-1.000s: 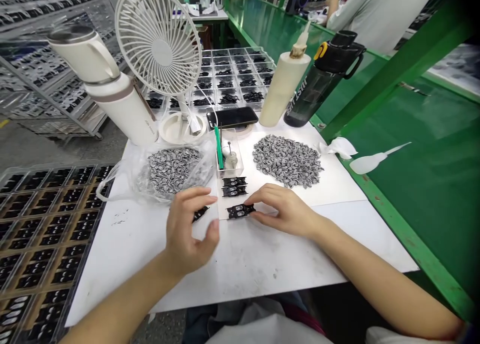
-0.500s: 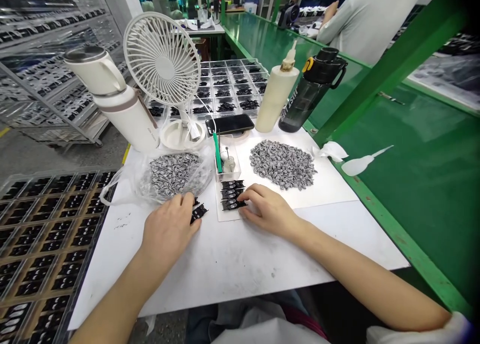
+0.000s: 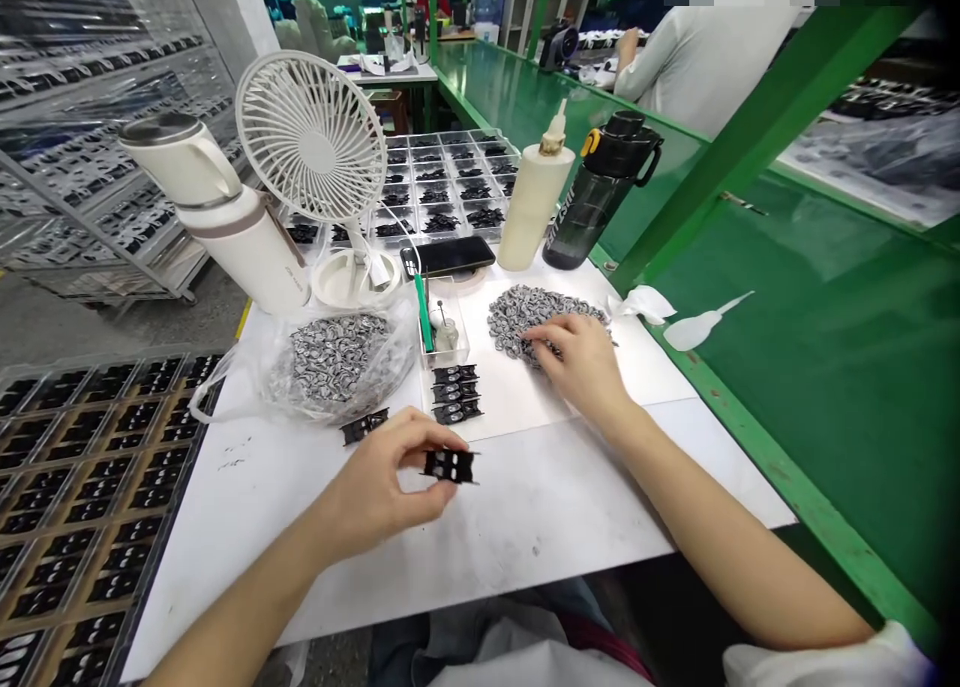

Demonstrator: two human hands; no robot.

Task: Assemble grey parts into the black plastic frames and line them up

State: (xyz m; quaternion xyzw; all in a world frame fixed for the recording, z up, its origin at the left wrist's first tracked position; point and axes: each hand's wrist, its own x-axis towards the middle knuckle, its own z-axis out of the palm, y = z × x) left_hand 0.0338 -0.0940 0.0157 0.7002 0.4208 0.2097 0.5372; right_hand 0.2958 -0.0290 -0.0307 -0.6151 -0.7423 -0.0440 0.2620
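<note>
My left hand (image 3: 382, 487) pinches a small black plastic part (image 3: 448, 465) just above the white table (image 3: 525, 517). My right hand (image 3: 581, 359) reaches into a loose heap of small grey metal pieces (image 3: 525, 312), fingers curled on the pile; what they grip is hidden. A short stack of black parts (image 3: 455, 394) lies on a white sheet between the hands. One more black part (image 3: 364, 426) lies near a clear bag of grey pieces (image 3: 334, 357).
At the back stand a white fan (image 3: 315, 157), a white jug (image 3: 225, 217), a phone (image 3: 448, 255), a glue bottle (image 3: 532, 202) and a dark water bottle (image 3: 596, 202). Trays of black parts (image 3: 82, 467) sit left. A green bench (image 3: 825, 317) runs right, with another person (image 3: 697, 57) beyond.
My left hand picked a black part off the table and lifted it toward me. My right hand left the stack of black parts and moved up into the grey heap.
</note>
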